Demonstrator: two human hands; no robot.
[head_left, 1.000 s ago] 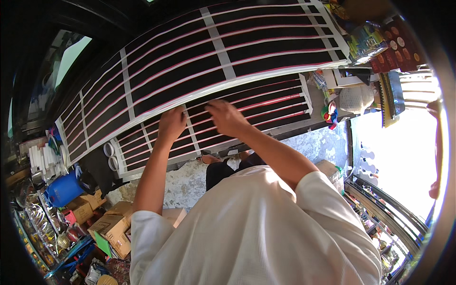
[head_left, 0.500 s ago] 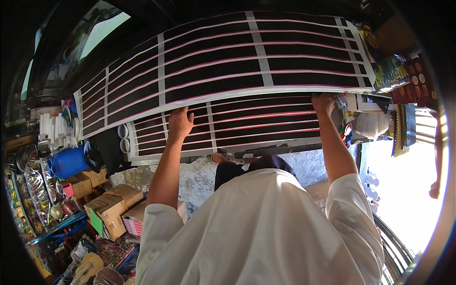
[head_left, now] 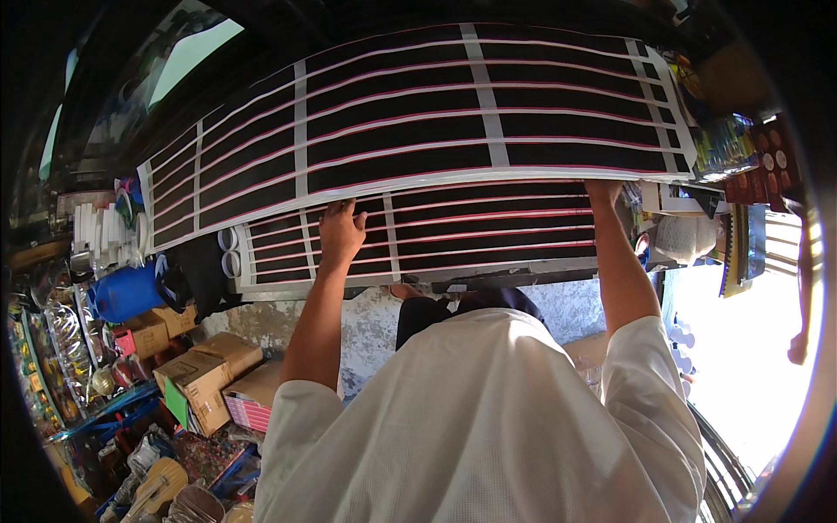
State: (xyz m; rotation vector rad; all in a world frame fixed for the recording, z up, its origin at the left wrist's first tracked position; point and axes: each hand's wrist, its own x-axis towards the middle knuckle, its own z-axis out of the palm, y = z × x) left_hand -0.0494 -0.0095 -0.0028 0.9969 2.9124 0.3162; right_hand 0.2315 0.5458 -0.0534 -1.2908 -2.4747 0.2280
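Your left hand [head_left: 343,234] is half open, thumb spread, fingertips at the near edge of the long, flat black stack with white-and-red stripes [head_left: 392,112] beyond; your right hand [head_left: 603,193] has its fingers hidden beneath, so its hold can't be told. Support that edge evenly, lest it bend. Left of your left hand, nearer you, a brown cardboard box [head_left: 202,390] hides any contents.

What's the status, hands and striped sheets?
Left hand at near edge of upper sheets. Right hand partly hidden under that edge. Upper sheets partly hide lower sheets.
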